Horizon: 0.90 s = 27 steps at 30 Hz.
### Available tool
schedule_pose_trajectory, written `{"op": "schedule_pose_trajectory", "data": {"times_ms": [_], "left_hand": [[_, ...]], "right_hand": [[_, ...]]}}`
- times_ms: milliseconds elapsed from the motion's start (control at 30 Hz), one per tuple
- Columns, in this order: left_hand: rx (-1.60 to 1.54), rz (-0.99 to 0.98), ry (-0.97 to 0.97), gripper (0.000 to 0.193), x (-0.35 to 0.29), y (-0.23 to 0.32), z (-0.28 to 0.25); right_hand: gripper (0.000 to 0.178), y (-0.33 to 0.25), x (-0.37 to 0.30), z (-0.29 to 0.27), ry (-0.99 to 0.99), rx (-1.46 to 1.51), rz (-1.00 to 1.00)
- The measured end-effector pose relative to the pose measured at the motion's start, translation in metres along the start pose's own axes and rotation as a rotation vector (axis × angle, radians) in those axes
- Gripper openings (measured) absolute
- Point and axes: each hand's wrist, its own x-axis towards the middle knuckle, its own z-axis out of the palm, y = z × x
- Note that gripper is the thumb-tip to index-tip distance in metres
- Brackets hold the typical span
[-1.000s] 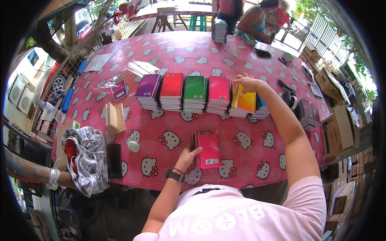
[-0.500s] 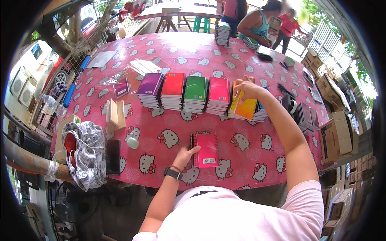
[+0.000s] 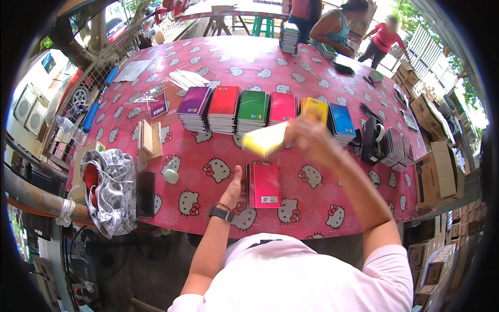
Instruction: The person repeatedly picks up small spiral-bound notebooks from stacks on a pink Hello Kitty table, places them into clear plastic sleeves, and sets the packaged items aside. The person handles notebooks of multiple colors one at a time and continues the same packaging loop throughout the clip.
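My right hand [image 3: 309, 138], smeared by motion, grips a yellow notebook [image 3: 265, 139] in the air in front of the row of stacks. Below it, a small pile topped by a pink spiral notebook [image 3: 265, 186] lies near the table's front edge. Beside that pile's left side, my left hand [image 3: 235, 188] rests with its fingers stretched out. Behind stand stacks of notebooks: purple [image 3: 194, 100], red [image 3: 224, 101], green [image 3: 253, 105], pink [image 3: 283, 108], yellow [image 3: 316, 108] and blue [image 3: 341, 120]. My right hand partly covers the yellow stack.
A patterned cloth bag [image 3: 112, 192], a dark flat case [image 3: 146, 194] and a pale rounded case [image 3: 171, 176] sit at left. A tape dispenser [image 3: 372, 141] and dark packs [image 3: 397, 148] lie right, near cardboard boxes [image 3: 437, 174]. Other people [image 3: 332, 28] stand beyond the far edge.
My right hand has lifted a yellow notebook off its stack and carried it left and nearer. My left hand has let go of the pink notebook's edge, fingers now extended beside it.
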Motion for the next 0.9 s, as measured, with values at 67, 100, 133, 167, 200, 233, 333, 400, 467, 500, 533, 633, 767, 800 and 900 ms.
{"op": "schedule_pose_trajectory", "data": {"times_ms": [67,100,133,167,200,233,333,400,467,500,533,633,767,800,900], "left_hand": [[-0.029,-0.095,-0.150,0.116,-0.003,0.012,-0.001],[-0.034,-0.104,-0.181,0.114,-0.002,0.014,-0.002],[-0.045,-0.112,-0.202,0.113,-0.002,0.013,-0.004],[-0.089,-0.083,-0.175,0.097,-0.002,0.011,-0.003],[0.028,-0.053,-0.138,0.090,-0.003,0.008,-0.003],[0.144,-0.023,-0.103,0.082,-0.004,0.005,-0.003],[0.172,0.022,-0.068,0.067,-0.002,0.006,0.002],[0.255,0.077,-0.042,0.068,-0.007,0.007,0.005],[0.189,0.001,-0.037,0.070,0.000,0.001,0.000],[0.155,-0.029,0.004,0.071,0.000,0.003,0.000],[0.121,-0.059,0.047,0.071,0.001,0.004,0.001],[0.222,-0.024,0.066,0.070,0.000,-0.002,-0.002],[0.198,-0.013,0.048,0.064,0.002,0.001,0.004],[0.193,-0.004,0.042,0.062,0.002,0.001,0.005],[0.216,-0.010,0.089,0.064,0.003,-0.005,0.000]], "right_hand": [[0.032,-0.020,-0.055,0.061,-0.197,-0.197,-0.044],[0.032,-0.024,-0.083,0.089,-0.217,-0.063,-0.020],[0.032,-0.029,-0.100,0.107,-0.236,0.079,-0.005],[0.031,-0.033,-0.103,0.108,-0.225,0.140,0.047],[0.031,-0.039,-0.106,0.107,-0.213,0.204,0.106],[0.031,-0.041,-0.107,0.106,-0.201,0.267,0.167],[0.032,-0.036,-0.114,0.108,0.056,0.447,0.513],[0.048,-0.036,-0.120,0.124,0.096,0.566,0.928],[0.055,-0.040,-0.119,0.142,0.082,0.666,1.047],[0.062,-0.047,-0.113,0.144,0.120,0.761,1.059],[0.066,-0.045,-0.112,0.145,0.091,0.710,1.043],[0.047,-0.021,-0.098,0.110,0.041,0.508,0.943],[0.028,0.099,-0.116,0.009,0.468,-0.384,0.980],[0.038,0.129,-0.131,-0.004,0.417,-0.564,1.264],[0.048,0.153,-0.131,-0.027,-0.081,-0.346,1.716]]}}
